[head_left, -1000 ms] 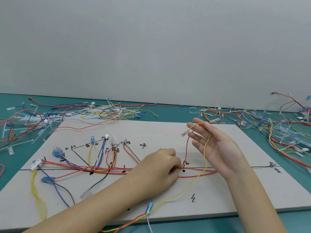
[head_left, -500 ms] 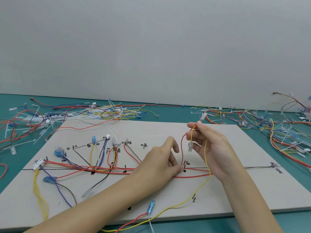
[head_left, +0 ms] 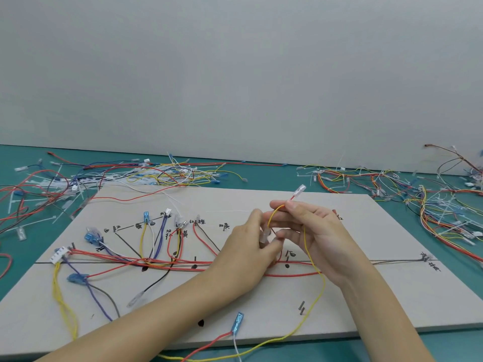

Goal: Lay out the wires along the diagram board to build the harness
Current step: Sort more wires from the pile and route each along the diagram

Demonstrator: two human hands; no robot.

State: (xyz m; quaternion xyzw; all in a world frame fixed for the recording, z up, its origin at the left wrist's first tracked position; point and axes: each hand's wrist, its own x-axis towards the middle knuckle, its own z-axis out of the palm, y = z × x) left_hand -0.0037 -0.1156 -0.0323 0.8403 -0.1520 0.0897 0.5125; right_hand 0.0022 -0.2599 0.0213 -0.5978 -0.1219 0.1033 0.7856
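Above the middle of the diagram board (head_left: 379,296), the right hand (head_left: 321,239) pinches a yellow wire (head_left: 315,267), which hangs toward the near edge. The left hand (head_left: 243,254) pinches its clear terminal (head_left: 265,235), roughly upright.

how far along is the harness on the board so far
Roughly halfway, judging by the diagram board. Done: its left half carries routed wires with connectors at the branch ends. In hand: the right hand pinches a yellow wire and a red lead with a clear terminal; the left hand holds another terminal. Left: the drawn line toward the right end lies bare.
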